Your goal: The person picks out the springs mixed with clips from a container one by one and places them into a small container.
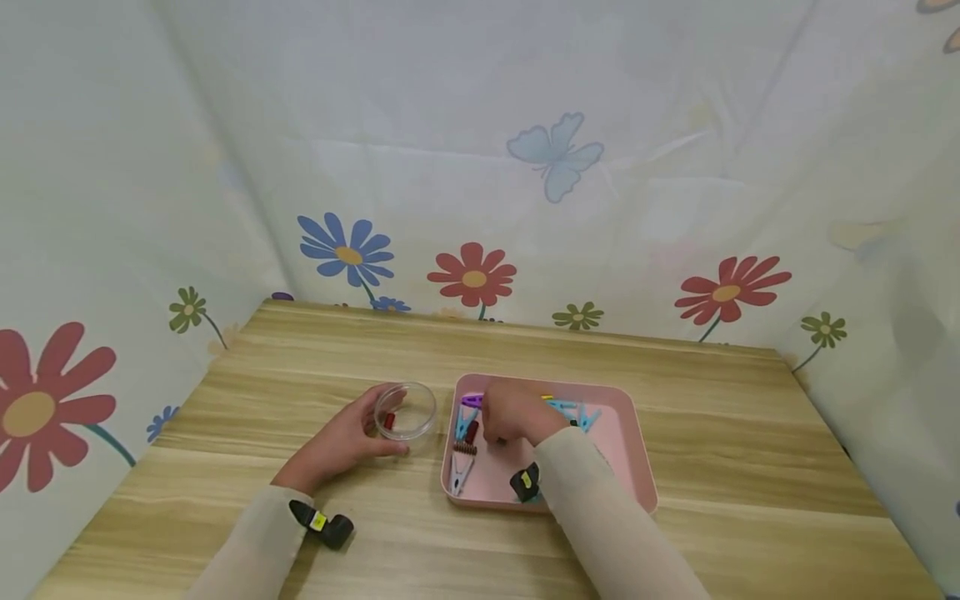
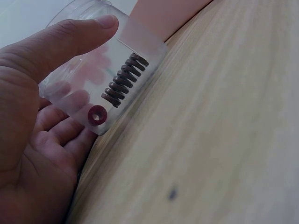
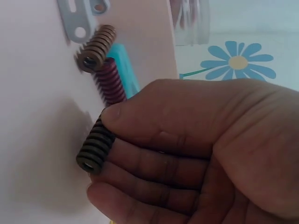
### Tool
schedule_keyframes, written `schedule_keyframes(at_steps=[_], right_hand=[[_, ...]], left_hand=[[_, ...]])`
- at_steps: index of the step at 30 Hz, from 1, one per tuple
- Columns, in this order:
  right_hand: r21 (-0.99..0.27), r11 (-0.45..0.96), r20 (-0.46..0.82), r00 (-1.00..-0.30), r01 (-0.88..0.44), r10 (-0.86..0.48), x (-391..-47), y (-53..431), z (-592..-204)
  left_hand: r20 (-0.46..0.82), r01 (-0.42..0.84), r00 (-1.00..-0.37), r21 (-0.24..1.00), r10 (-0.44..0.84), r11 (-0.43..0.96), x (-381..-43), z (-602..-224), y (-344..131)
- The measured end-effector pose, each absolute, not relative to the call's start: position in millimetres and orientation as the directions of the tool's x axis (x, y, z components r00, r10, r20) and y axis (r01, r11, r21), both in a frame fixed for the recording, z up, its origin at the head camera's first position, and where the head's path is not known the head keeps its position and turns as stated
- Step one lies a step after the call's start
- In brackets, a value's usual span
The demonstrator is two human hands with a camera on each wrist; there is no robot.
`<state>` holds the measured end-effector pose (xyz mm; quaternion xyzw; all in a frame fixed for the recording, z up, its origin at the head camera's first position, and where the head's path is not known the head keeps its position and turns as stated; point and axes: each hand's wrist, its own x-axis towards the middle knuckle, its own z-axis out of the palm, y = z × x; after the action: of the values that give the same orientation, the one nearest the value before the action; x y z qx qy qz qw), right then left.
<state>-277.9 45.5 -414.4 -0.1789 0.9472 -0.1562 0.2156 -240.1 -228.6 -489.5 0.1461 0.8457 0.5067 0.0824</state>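
Note:
My left hand (image 1: 347, 435) grips a clear plastic jar (image 1: 408, 432) that stands on the table left of the pink tray. Inside the jar lie a dark brown coil spring (image 2: 124, 81) and a red one (image 2: 97, 115), seen end-on. Over the tray (image 1: 618, 446), my right hand (image 1: 517, 412) pinches a dark, greenish-black coil spring (image 3: 96, 147) between thumb and fingers. Close by in the tray are a dark red spring (image 3: 110, 84), a brown spring (image 3: 98, 49) and a grey clothespin (image 1: 459, 477).
Clothespins lie about the tray: a purple one (image 1: 472, 401) at the back left and a light blue one (image 1: 587, 418) to the right, partly behind my right sleeve (image 1: 600, 492). Behind the wooden table (image 1: 360, 350) hangs a flower-printed curtain (image 1: 420, 183).

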Motion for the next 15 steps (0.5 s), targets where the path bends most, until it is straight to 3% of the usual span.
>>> schedule_keyframes(at_steps=[15], right_hand=[[-0.444, 0.814, -0.205, -0.843, -0.373, -0.498, -284, 58, -397]], left_hand=[[0.007, 0.161, -0.946, 0.879, 0.326, 0.449, -242, -494, -230]])
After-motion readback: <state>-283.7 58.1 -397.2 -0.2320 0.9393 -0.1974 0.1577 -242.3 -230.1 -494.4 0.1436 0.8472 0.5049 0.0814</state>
